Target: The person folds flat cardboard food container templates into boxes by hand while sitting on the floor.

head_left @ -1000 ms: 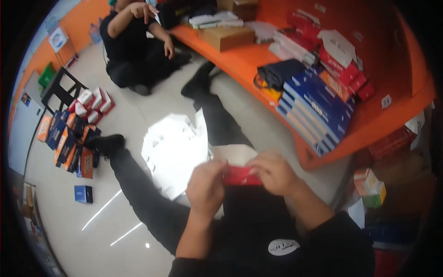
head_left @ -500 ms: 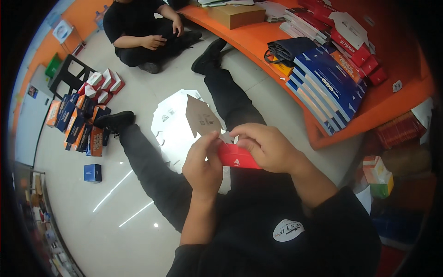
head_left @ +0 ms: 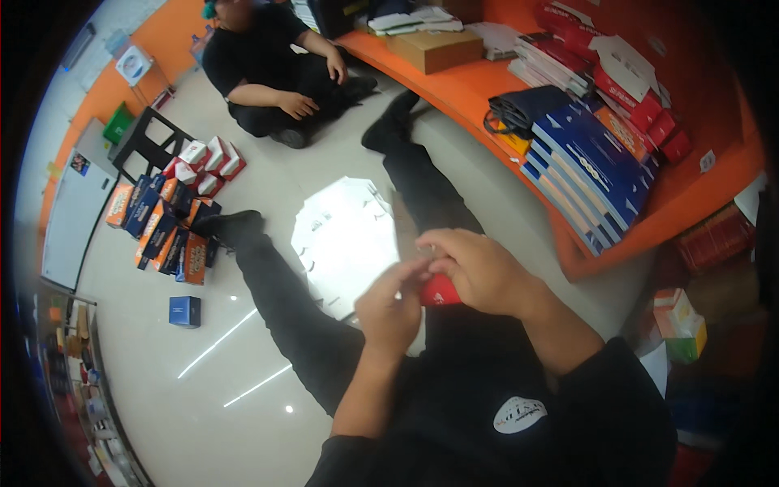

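Note:
Between my legs, a red folding carton is held in front of my body, mostly covered by my hands. My left hand is closed at its left side, thumb and fingers near the upper edge. From the right, my right hand grips it, with curled fingers meeting those of my left hand. A grey-brown panel shows just beyond my fingers, seen at a slant. On the floor past my hands lies a stack of flat white carton blanks with cut tabs and slots.
Folded orange and blue boxes and red and white boxes stand at left, near a single blue box. An orange table at right bears flat blue cartons and a brown box. Another person sits on the floor ahead.
My hands have drawn closer together over the red carton, covering more of it. Its grey-brown panel has turned to a narrower slant. The whole view has shifted, so the surroundings appear farther right and lower.

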Motion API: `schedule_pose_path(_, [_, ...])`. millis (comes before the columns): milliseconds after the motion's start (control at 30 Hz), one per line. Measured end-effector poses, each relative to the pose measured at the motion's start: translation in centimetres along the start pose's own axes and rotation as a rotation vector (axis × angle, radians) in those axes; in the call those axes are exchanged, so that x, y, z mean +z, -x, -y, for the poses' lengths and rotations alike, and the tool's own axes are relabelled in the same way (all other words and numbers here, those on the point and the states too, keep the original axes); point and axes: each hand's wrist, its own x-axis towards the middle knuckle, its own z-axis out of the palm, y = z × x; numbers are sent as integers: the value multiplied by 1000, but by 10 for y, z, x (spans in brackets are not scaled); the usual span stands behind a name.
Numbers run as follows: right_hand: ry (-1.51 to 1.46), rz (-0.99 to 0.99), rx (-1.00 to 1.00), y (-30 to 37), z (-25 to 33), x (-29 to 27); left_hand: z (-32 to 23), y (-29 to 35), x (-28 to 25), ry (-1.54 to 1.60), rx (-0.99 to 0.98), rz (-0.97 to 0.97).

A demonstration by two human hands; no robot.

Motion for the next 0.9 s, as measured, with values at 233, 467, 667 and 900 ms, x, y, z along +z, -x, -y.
schedule_pose_path(233, [-83, 89, 95, -1, 4, -11, 5, 9, -10, -89, 96, 50])
schedule_pose_path(467, [98, 150, 7, 9, 11, -8, 0, 15, -27, -229, 60, 138])
schedule_pose_path(667, [-34, 305, 98, 32, -2, -5, 23, 39, -27, -221, -48, 95])
schedule_pose_path(900, [-132, 194, 129, 23, 5, 8, 34, 42, -25, -177, -126, 76])
